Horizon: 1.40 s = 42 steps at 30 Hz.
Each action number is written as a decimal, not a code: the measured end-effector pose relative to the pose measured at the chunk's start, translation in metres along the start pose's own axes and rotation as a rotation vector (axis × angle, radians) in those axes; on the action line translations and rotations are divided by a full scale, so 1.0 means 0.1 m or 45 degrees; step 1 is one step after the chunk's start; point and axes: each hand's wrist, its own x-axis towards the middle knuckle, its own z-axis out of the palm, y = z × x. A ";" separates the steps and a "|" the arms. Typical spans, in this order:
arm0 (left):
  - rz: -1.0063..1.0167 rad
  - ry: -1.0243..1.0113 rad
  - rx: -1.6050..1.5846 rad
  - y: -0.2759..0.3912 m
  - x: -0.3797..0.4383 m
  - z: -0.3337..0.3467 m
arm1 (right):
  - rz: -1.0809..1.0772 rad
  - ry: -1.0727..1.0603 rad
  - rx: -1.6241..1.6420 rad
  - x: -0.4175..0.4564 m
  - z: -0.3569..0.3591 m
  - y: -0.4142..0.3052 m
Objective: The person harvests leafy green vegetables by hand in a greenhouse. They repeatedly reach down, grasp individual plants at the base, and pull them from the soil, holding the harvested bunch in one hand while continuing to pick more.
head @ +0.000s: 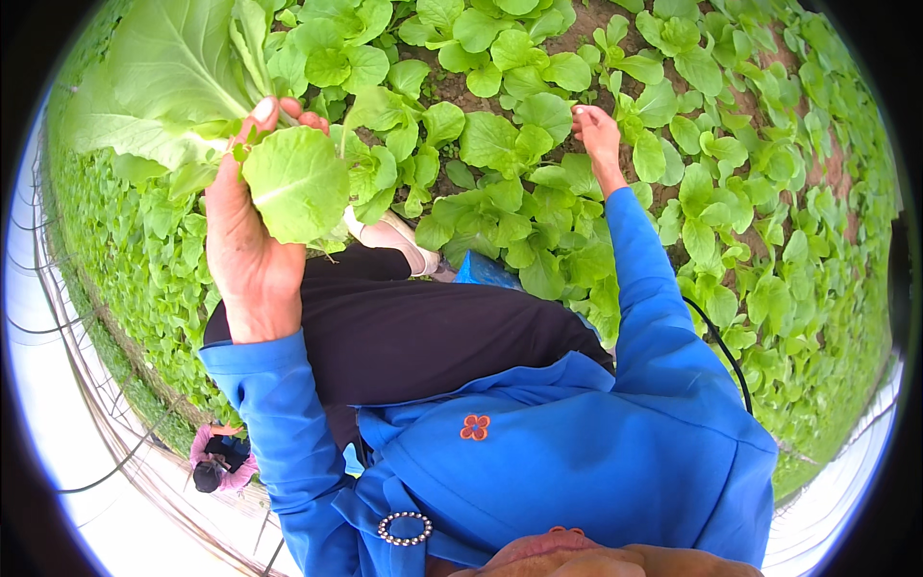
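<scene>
My left hand, palm up, holds a bunch of leafy greens with broad pale-green leaves. One rounded leaf droops across the fingers, hiding part of the grip. Ahead and to the right, my right hand reaches down among the growing plants. Its thumb and fingertips are pinched together at the edge of a green leaf on a rooted plant. Low leafy plants surround that hand, with brown soil showing between them.
A light-coloured shoe stands among the plants, near a blue object partly hidden by my leg. Dense greens spread to the right. Another person is in the bed at far left, near the curved frame poles of a greenhouse.
</scene>
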 end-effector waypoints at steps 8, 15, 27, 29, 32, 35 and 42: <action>-0.024 0.127 0.075 0.00 -0.04 0.07 | -0.329 -0.859 -0.295 -0.55 0.65 0.05; -0.063 0.103 0.071 0.01 -0.06 0.08 | -0.035 -0.675 0.021 -0.33 0.72 0.41; -0.038 0.160 0.045 0.05 -0.10 0.04 | -0.163 0.155 -0.023 -0.01 0.79 0.41; -0.040 0.188 0.054 0.03 -0.12 0.02 | -0.122 0.301 0.193 -0.15 0.79 0.25; -0.063 0.178 0.070 0.06 -0.13 0.05 | -0.306 0.303 0.445 -0.08 0.81 0.31; -0.094 0.178 0.045 0.05 -0.12 0.01 | -0.574 -0.152 -0.154 0.16 0.82 0.51; -0.093 0.252 0.026 0.05 -0.10 -0.01 | 0.096 -0.234 0.319 0.49 1.31 0.25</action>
